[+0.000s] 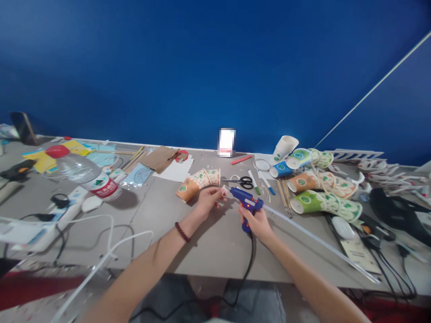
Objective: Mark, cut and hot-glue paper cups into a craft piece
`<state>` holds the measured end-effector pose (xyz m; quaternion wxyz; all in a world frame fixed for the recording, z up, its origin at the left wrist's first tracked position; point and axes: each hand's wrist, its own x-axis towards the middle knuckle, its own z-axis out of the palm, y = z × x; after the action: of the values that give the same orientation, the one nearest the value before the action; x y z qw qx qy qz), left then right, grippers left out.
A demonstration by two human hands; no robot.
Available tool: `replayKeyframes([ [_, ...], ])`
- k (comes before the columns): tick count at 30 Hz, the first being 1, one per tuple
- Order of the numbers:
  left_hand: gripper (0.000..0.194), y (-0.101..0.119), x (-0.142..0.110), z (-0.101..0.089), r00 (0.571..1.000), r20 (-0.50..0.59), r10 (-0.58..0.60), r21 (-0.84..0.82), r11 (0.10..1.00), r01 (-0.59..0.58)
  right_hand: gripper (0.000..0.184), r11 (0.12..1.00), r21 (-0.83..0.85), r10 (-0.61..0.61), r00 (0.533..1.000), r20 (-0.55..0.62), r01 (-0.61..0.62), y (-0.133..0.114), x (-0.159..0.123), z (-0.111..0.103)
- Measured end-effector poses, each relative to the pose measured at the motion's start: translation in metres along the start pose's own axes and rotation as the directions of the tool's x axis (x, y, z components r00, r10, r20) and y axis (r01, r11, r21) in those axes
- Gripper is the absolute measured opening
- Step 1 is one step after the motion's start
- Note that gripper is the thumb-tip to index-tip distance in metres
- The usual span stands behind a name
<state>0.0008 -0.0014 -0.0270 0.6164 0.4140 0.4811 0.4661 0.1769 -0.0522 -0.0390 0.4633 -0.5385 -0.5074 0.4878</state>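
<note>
My right hand point(257, 220) is closed round the handle of a blue hot glue gun point(247, 201), whose small red light is lit. A long clear glue stick point(316, 240) sticks out of its back end, and a black cord hangs from the grip. The nozzle points left at a small whitish piece point(224, 190) pinched in the fingertips of my left hand point(208, 202); its kind is too small to make out. Just behind my left hand lies a row of joined orange paper cups point(198, 183). Black-handled scissors point(245, 182) rest behind the glue gun.
More joined paper cups point(323, 204) lie at the right, near markers point(254, 183) and wooden sticks point(284, 193). At the left are a water bottle point(89, 175), a power strip point(50, 231) with loose cables, and brown paper point(161, 158). A blue wall point(202, 76) closes off the back.
</note>
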Motion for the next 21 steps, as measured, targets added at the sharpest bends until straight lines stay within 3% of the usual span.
replayKeyframes([
  [21,0.04,0.0003,-0.0013,0.0014,1.0,0.008,0.023,0.006,1.0,-0.023,0.028,0.999,-0.036,-0.033,0.999,-0.006,0.033,0.0004,-0.0011,0.0],
])
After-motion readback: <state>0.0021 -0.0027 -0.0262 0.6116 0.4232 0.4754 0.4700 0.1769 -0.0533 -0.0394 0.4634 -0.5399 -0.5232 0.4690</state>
